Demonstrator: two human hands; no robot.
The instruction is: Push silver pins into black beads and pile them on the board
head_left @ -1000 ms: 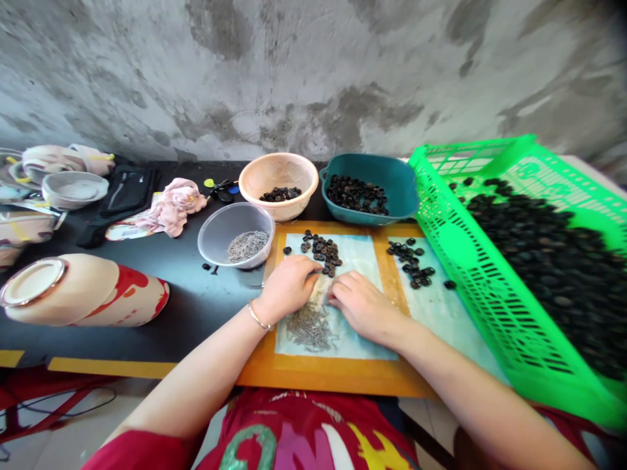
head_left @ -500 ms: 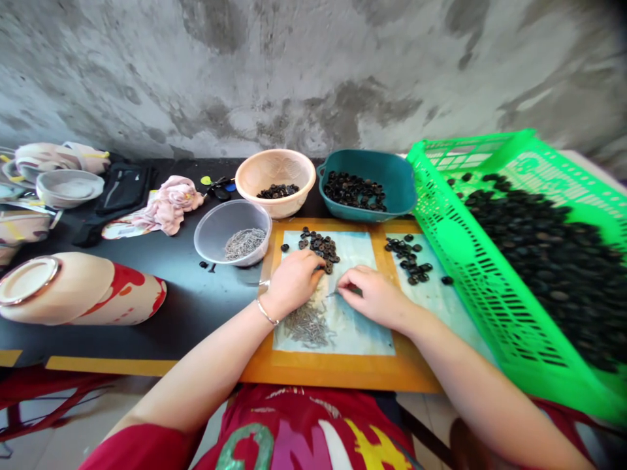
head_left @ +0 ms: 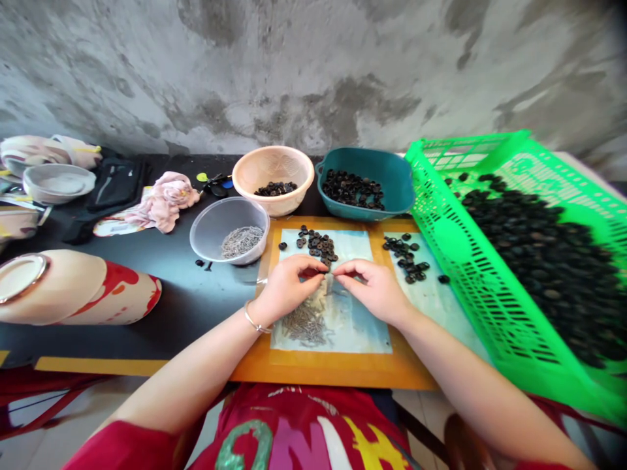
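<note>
My left hand (head_left: 289,287) is closed in a pinch on a small dark disc (head_left: 325,269), mostly covered by the fingertips. Facing it, my right hand (head_left: 375,287) pinches a thin metal pin, barely visible at the fingertips. The two hands' fingertips nearly meet over a pale sheet (head_left: 365,329). Just beyond them lies a cluster of dark round discs with centre holes (head_left: 319,245). Below my left hand, a loose heap of silvery pins (head_left: 306,325) is spread on the sheet.
A clear bowl of pins (head_left: 206,238), a peach bowl (head_left: 249,163) and a teal basin (head_left: 399,179), both with dark pieces, line the back. At right stands a green crate (head_left: 455,248) full of dark discs. A patterned flask (head_left: 78,287) lies left; more discs (head_left: 411,264) sit right.
My right hand has moved up and left to meet my left hand, bringing the pin to the disc. My left hand has turned so its thumb and fingertips point right. The view has shifted slightly.
</note>
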